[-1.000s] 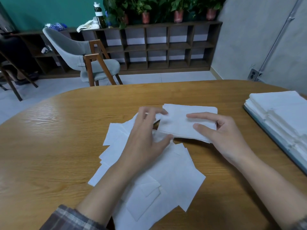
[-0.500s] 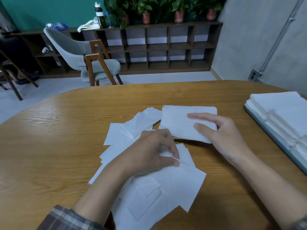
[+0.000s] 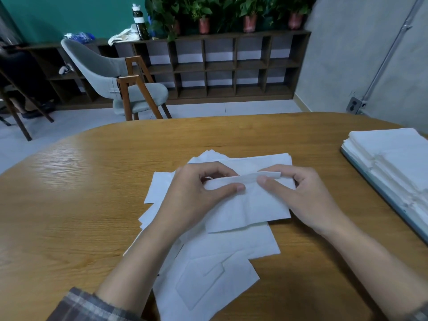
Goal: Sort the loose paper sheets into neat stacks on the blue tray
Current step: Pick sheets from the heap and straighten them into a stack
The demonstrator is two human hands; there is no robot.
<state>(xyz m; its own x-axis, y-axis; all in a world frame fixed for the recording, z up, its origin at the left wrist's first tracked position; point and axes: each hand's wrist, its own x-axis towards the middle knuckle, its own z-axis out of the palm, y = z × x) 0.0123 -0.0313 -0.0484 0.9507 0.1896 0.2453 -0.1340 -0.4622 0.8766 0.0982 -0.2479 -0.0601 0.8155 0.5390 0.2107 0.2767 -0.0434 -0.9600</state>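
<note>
While a white sheet (image 3: 250, 205) is pinched along its folded top edge by the curled fingers and thumbs of the left hand (image 3: 196, 193) and right hand (image 3: 308, 200) at mid-frame, it is held over the loose pile of sheets (image 3: 208, 262) spread on the wooden table (image 3: 92, 205). Neat stacks (image 3: 398, 163) are seen on the blue tray (image 3: 383, 196) at the right edge.
</note>
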